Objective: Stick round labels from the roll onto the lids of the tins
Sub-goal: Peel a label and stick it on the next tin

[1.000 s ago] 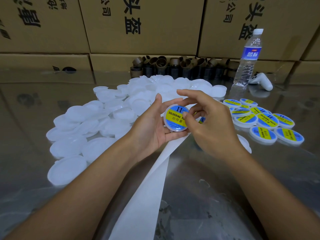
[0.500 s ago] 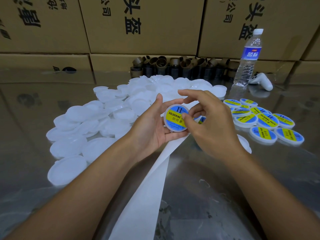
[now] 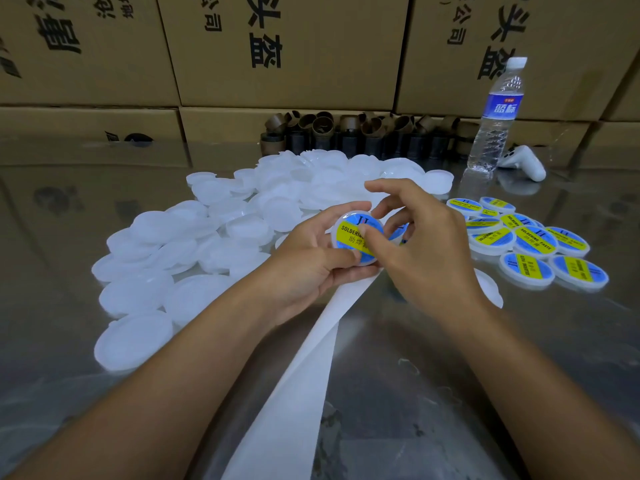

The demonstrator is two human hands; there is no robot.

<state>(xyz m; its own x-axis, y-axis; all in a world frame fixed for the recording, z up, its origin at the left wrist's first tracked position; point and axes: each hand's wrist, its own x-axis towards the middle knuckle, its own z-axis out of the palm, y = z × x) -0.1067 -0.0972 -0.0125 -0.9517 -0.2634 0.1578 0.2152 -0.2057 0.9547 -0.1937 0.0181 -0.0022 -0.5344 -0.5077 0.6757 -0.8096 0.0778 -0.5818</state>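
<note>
Many white lids (image 3: pixel 152 296) cover the shiny table (image 3: pixel 415 341) before stacked cardboard boxes (image 3: pixel 311 46).

Dim, cool indoor light, soft glare on the reflective table (image 3: pixel 450 358), wide-angle bending at edges

Forearms (image 3: pixel 180 372) bare to the frame's edge (wrists too); left hand (image 3: pixel 311 268), right hand (image 3: pixel 427 261) bare.
</note>
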